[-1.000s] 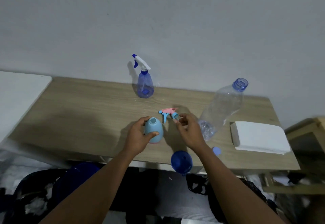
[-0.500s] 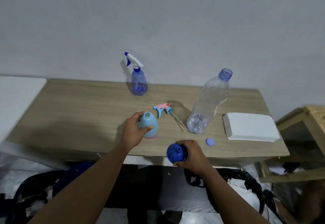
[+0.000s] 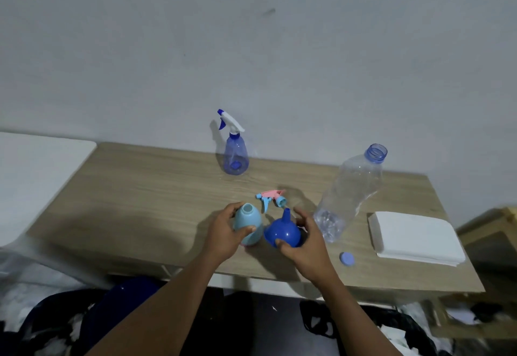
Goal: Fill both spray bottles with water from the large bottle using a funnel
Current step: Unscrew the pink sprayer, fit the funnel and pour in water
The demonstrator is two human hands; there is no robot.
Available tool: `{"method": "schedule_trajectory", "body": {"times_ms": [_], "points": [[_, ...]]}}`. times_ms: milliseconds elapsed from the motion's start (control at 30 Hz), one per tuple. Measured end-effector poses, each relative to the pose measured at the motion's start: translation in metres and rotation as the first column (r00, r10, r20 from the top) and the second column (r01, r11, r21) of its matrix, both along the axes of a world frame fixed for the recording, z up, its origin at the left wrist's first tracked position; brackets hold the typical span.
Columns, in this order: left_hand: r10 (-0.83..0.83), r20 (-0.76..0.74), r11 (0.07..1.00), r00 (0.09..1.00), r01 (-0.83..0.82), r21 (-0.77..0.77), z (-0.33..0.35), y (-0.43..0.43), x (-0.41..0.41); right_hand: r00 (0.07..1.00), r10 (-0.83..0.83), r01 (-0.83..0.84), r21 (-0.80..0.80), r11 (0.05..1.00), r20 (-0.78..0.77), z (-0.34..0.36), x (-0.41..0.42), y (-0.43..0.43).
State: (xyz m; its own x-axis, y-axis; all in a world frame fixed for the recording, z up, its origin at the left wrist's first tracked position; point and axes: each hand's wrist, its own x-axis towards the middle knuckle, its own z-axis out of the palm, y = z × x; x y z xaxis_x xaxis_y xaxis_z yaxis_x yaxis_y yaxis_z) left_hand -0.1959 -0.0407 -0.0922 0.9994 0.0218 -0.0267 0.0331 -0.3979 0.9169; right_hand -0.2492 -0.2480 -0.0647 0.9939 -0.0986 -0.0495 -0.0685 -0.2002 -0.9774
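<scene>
My left hand [image 3: 223,237] grips a light blue spray bottle [image 3: 248,223] that stands open-necked on the wooden table [image 3: 156,204]. My right hand [image 3: 306,244] holds a dark blue funnel [image 3: 283,231] just right of it, spout pointing up. The bottle's pink and blue spray head [image 3: 270,198] lies on the table behind them. A purple spray bottle [image 3: 235,154] with its white trigger head on stands at the back. The large clear bottle [image 3: 349,196], uncapped and with a little water at the bottom, stands to the right.
A small blue cap [image 3: 347,259] lies near the table's front edge. A stack of white cloth or paper [image 3: 414,237] rests on the table's right end. A white surface [image 3: 33,176] adjoins the left side, and a wooden piece [image 3: 492,232] stands to the right.
My right hand let go of the spray head, picked up the funnel at the table's front edge and brought it up beside the light blue bottle. My left hand stayed on that bottle.
</scene>
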Motion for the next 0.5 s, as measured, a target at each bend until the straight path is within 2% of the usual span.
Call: {"method": "schedule_trajectory", "body": {"times_ms": [333, 500], "points": [[0.0, 0.008, 0.999, 1.0, 0.0, -0.042, -0.006, 0.001, 0.002, 0.999, 0.01, -0.011, 0.011, 1.0, 0.053, 0.027, 0.027, 0.023], [-0.011, -0.018, 0.996, 1.0, 0.009, -0.084, -0.01, 0.004, 0.002, 0.994, 0.047, -0.036, -0.113, 0.993, 0.095, 0.038, 0.031, 0.029]]}}
